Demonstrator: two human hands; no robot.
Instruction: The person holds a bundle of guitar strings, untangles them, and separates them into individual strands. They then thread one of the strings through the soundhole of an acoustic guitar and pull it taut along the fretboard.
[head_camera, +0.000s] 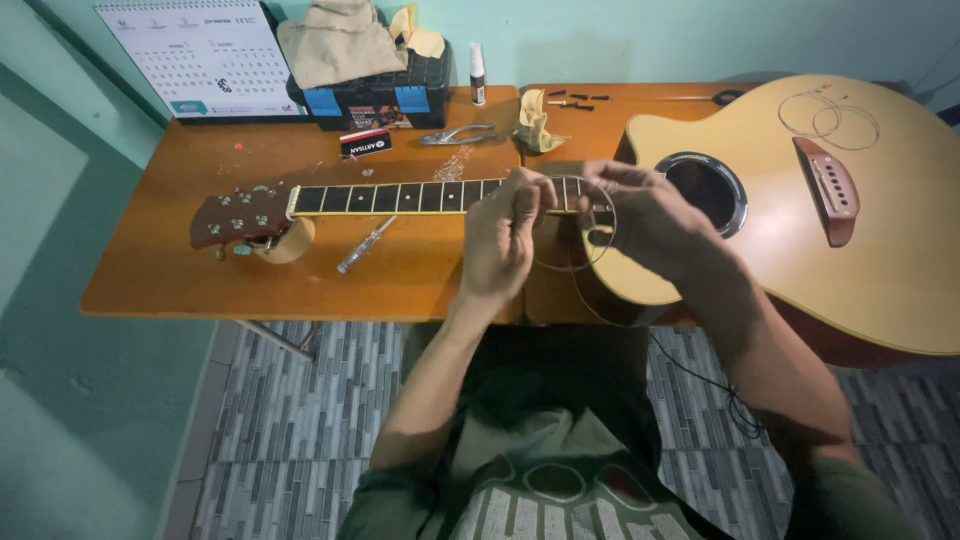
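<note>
**Guitar string: coil held over the fretboard**

Guitar string (578, 225), a thin wire loop, is pinched between both hands above the upper frets. The left hand (505, 235) is closed on one side of the coil; the right hand (640, 215) grips the other side with its fingertips. Both hands hover just over the neck (400, 197) of the acoustic guitar (800, 220), which lies flat across the wooden table (200, 270).

Judged step: the coil is being handled, not yet fitted. The bridge (828, 188) appears bare, and a second coil (830, 118) rests on the guitar top. The next move likely calls for freeing one end without kinking the wire.

Clearances: the near table edge runs just below the hands. Pliers (458, 134), a rag (535, 125) and a toolbox (375, 95) sit behind the neck, a slim metal tool (366, 245) in front. Bare room lies left of that tool.
</note>
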